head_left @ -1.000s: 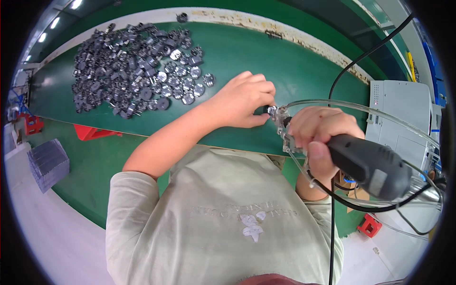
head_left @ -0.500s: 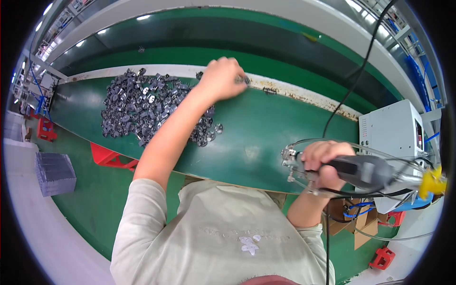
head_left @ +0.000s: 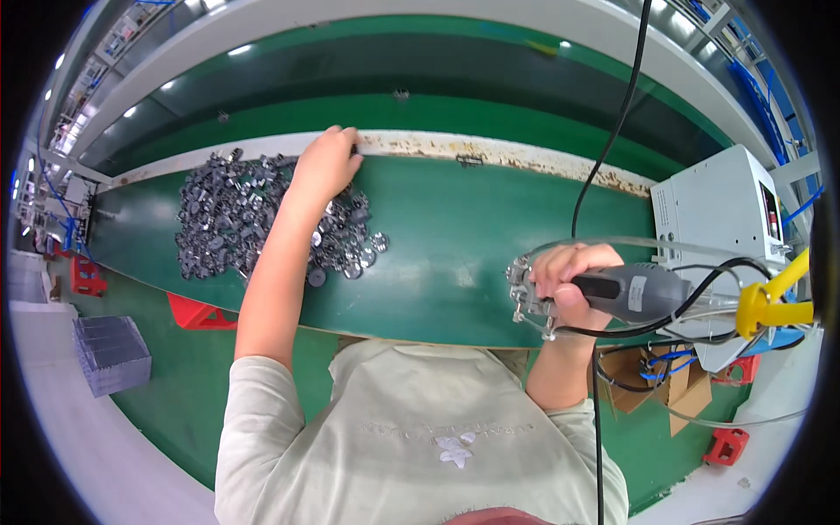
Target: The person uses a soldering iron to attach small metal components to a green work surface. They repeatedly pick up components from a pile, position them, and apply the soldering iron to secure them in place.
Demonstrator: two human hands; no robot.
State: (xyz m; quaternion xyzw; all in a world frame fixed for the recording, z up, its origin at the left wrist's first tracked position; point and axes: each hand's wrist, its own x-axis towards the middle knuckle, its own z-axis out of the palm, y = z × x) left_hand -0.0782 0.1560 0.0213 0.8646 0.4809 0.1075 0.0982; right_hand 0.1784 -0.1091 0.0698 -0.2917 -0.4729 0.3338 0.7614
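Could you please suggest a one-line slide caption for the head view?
Left hand reaches into a pile of small metal parts on a green table; right hand holds a grey corded power tool.

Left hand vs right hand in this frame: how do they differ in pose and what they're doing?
The left hand is stretched far out, resting on the pile of small grey metal parts near the green bench's far edge; the right hand stays close to the body at the near edge. The left hand lies fairly flat, and whether it grips a part cannot be told; the right hand is wrapped around a grey corded power tool. Both are bare.
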